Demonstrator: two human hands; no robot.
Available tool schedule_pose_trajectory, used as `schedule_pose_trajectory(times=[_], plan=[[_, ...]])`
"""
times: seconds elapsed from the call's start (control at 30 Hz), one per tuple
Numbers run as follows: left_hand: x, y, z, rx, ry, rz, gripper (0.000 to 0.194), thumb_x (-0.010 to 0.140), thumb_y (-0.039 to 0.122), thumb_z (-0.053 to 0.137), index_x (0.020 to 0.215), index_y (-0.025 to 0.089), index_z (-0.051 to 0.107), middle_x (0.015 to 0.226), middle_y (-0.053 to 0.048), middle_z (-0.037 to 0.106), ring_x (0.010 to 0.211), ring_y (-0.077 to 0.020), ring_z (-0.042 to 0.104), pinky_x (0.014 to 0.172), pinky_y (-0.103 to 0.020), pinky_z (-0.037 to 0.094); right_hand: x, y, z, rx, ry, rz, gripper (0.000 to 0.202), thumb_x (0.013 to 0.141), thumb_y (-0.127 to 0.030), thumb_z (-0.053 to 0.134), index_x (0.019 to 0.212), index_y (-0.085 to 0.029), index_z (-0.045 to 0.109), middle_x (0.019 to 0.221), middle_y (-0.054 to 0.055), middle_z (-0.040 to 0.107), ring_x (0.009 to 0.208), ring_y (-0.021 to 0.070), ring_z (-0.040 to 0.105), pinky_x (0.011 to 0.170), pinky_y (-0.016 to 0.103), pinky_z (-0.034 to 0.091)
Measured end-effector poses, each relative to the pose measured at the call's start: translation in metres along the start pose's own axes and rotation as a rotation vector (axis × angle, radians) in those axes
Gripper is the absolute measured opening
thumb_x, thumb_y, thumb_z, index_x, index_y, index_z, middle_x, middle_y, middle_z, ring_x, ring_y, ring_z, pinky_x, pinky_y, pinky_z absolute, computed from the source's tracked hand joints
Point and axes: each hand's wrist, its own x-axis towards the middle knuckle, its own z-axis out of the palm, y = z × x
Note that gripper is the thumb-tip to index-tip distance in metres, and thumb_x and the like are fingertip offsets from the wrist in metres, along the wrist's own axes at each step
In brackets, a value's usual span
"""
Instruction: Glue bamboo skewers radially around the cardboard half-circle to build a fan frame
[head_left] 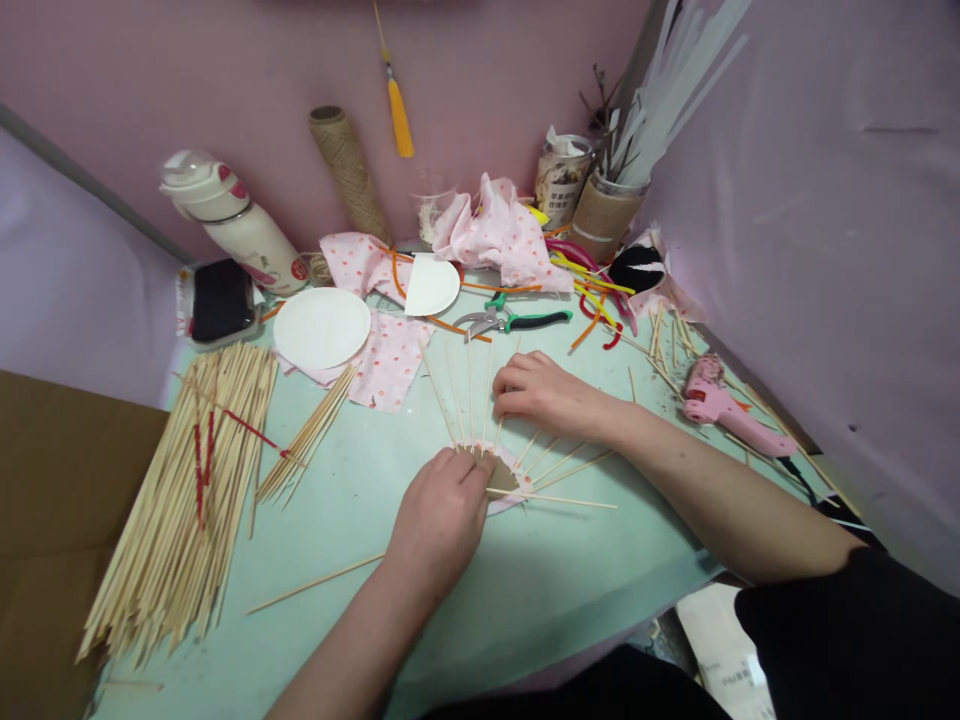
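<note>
A small cardboard disc (507, 476) with a pink-dotted cloth rim lies flat on the table. Thin wooden sticks (471, 400) fan out from it, away from me and to the right. Over the disc's left part, my left hand (448, 510) is closed, its fingertips pressed on the inner end of a stick. Beyond the disc, my right hand (541, 395) has its fingers curled round the outer part of that stick. One loose stick (555, 497) crosses the disc's near right edge, and another (319, 582) lies left of my left forearm. My fingers hide part of the disc.
A big pile of sticks (180, 490) and a smaller bundle (307, 435) lie at left. White paper disc (322, 328), pruning shears (517, 320) and dotted cloth (495, 230) sit behind. A pink glue gun (731, 410) rests right, near my forearm. A bottle (232, 225) stands back left.
</note>
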Motion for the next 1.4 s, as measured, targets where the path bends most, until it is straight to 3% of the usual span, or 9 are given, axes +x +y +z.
schedule_pose_trajectory(times=[0.63, 1.4], plan=[[-0.0001, 0.0051, -0.0001, -0.044, -0.058, -0.065, 0.039, 0.09, 0.006, 0.044, 0.123, 0.012, 0.063, 0.102, -0.01, 0.069, 0.094, -0.0263, 0.059, 0.083, -0.042, 0.053, -0.0029, -0.0021, -0.0002, 0.004, -0.018, 0.008, 0.013, 0.096, -0.022, 0.056, 0.096, -0.022, 0.069, 0.101, 0.005, 0.065, 0.099, 0.0206, 0.048, 0.085, 0.036, 0.031], [-0.0001, 0.0071, 0.0002, -0.016, -0.08, -0.079, 0.036, 0.09, 0.005, 0.046, 0.12, 0.012, 0.064, 0.095, -0.008, 0.068, 0.091, -0.0254, 0.059, 0.084, -0.041, 0.053, -0.007, -0.0072, -0.0006, 0.026, -0.018, 0.016, 0.018, 0.097, -0.02, 0.052, 0.099, -0.022, 0.07, 0.106, 0.006, 0.067, 0.101, 0.0209, 0.048, 0.085, 0.037, 0.032]])
